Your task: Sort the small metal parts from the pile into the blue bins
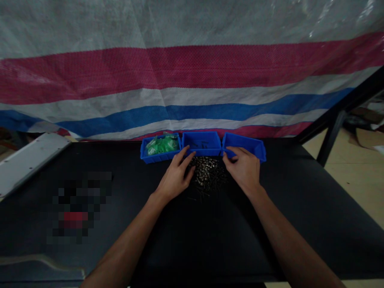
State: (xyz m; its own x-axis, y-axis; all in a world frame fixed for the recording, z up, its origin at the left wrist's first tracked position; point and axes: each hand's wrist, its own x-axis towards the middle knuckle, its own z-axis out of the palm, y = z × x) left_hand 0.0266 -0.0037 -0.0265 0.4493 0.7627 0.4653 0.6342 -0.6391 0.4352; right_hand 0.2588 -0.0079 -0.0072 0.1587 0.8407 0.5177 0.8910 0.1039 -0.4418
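Note:
A heap of small metal screws (207, 174) lies on the black table, with a few loose ones at its front edge. My left hand (177, 176) is at the heap's left side, fingers spread, the fingertips close to the front of the middle blue bin (201, 152). On the other side, my right hand (244, 166) is bent with thumb and forefinger slightly apart, in front of the right blue bin (259, 147) and overlapping its rim in view. Whether it touches that rim I cannot tell. Nothing shows held in either hand. A few dark screws lie in the middle bin.
The left blue bin (159, 159) holds green-and-clear plastic packets (163, 144). A striped plastic sheet (180, 68) hangs behind the black table (210, 240). At left are a white panel (31, 162) and a pixelated dark and red item (75, 218). A black frame bar (333, 132) slants at right.

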